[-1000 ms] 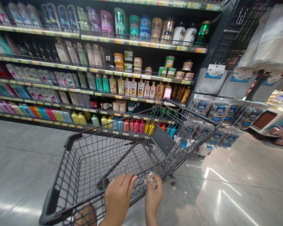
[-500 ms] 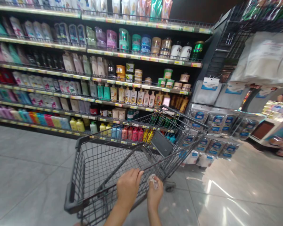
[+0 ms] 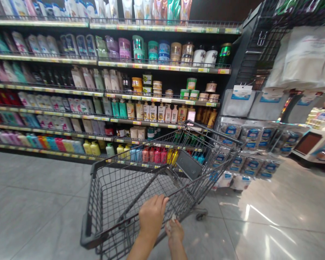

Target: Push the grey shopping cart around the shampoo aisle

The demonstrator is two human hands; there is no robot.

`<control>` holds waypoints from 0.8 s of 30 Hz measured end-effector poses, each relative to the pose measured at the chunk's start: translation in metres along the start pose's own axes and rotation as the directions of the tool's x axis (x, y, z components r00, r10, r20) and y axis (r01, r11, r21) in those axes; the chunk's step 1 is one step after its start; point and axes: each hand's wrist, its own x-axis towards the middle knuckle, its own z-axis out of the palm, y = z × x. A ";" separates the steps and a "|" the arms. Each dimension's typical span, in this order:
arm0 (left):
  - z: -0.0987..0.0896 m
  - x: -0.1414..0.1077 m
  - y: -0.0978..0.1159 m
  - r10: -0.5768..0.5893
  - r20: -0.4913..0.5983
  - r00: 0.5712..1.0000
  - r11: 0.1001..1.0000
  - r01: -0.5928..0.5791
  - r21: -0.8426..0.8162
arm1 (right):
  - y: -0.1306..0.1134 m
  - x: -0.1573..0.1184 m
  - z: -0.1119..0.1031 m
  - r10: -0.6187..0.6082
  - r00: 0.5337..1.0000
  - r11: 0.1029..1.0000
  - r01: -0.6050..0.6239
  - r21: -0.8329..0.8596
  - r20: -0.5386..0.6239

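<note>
A black wire shopping cart (image 3: pixel 141 187) stands in front of me, its basket showing no goods. My left hand (image 3: pixel 152 216) is closed round the cart's near top rail, at the middle of that side. Just right of it and a bit lower, my right hand (image 3: pixel 174 231) is closed on a small crumpled whitish wad (image 3: pixel 169 224), beside the outside of the basket. The wad looks like tissue or thin plastic; I cannot tell which.
Shelves (image 3: pixel 162 66) of bottles and jars run behind the cart. Packaged goods (image 3: pixel 251 135) hang on a rack at the right, close to the cart's handle (image 3: pixel 219 135). A caster wheel (image 3: pixel 201 215) rests on the grey tiled floor (image 3: pixel 43 202).
The cart and my left hand appear slightly further right in view. My right hand has lowered and turned, with the wad now at its upper left.
</note>
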 end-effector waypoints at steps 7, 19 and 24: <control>0.002 0.002 0.000 0.003 -0.041 0.999 1.000 -0.003 0.003 | -0.030 0.004 0.000 0.471 0.882 0.856 -0.461 0.235 0.015; -0.007 0.007 0.002 -0.001 -0.022 1.000 1.000 0.001 0.007 | -0.085 0.008 0.001 0.429 0.901 0.790 -0.412 0.453 0.072; -0.008 0.006 0.002 -0.015 -0.004 1.000 1.000 0.015 -0.003 | -0.068 -0.015 0.010 0.448 0.894 0.788 -0.403 0.467 0.015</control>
